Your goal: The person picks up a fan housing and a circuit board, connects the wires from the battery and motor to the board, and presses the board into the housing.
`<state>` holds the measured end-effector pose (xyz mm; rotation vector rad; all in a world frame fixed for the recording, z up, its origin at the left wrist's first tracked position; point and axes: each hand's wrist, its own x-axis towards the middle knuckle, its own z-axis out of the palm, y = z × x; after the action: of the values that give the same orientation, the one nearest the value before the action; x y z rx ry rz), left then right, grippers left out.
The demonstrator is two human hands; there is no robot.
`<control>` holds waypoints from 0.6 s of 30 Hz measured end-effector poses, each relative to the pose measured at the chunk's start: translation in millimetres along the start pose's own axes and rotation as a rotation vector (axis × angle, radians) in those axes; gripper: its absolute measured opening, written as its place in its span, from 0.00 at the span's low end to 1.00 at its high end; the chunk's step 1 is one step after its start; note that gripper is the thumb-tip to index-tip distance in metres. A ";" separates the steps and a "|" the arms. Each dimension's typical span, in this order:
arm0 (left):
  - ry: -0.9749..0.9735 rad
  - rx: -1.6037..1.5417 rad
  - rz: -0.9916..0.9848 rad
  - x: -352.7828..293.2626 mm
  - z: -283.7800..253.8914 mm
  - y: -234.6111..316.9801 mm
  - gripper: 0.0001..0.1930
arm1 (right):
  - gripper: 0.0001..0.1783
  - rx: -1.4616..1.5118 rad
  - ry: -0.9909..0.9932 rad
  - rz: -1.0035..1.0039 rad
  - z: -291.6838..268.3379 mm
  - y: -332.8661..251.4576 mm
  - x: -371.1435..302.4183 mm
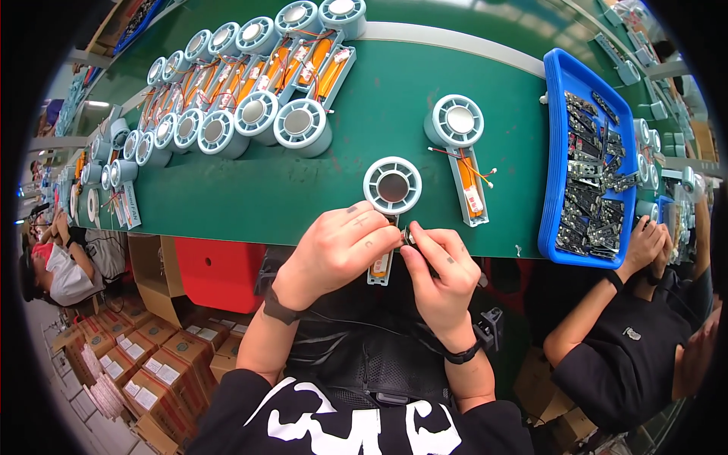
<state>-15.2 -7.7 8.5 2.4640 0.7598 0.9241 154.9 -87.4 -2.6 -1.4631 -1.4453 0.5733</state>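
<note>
In front of me at the table edge lies a light blue handheld fan (393,186), its round head away from me and its open handle toward me. An orange battery with a white label shows in the handle. My left hand (337,246) is closed over the handle, thumb and fingertips pinched; what they grip is hidden. From the other side my right hand (444,269) pinches a small dark circuit board (409,238), partly covered by the fingers. The two hands' fingertips nearly meet over the handle. Another open fan (459,121) with loose wires lies to the right.
Rows of open fans (299,125) fill the green table's (379,83) far left. A blue tray (556,152) of small circuit boards stands at the right, near a co-worker's hands (646,246). Cardboard boxes (178,375) and a red stool (216,273) are below left.
</note>
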 end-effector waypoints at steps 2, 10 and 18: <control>0.037 -0.049 0.001 -0.9 1.1 -3.9 0.12 | 0.17 0.013 -0.065 -0.002 -4.4 0.4 5.1; 0.009 -0.130 0.011 -1.9 -0.5 -8.0 0.12 | 0.18 -0.011 -0.171 -0.020 -13.4 -2.5 10.2; 0.001 -0.169 0.017 -1.1 -2.5 -11.4 0.10 | 0.19 -0.027 -0.214 -0.084 -14.3 -0.9 15.4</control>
<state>-21.6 0.9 3.7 2.3261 0.6340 0.9544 169.5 -77.4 8.7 -1.3879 -1.6780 0.6759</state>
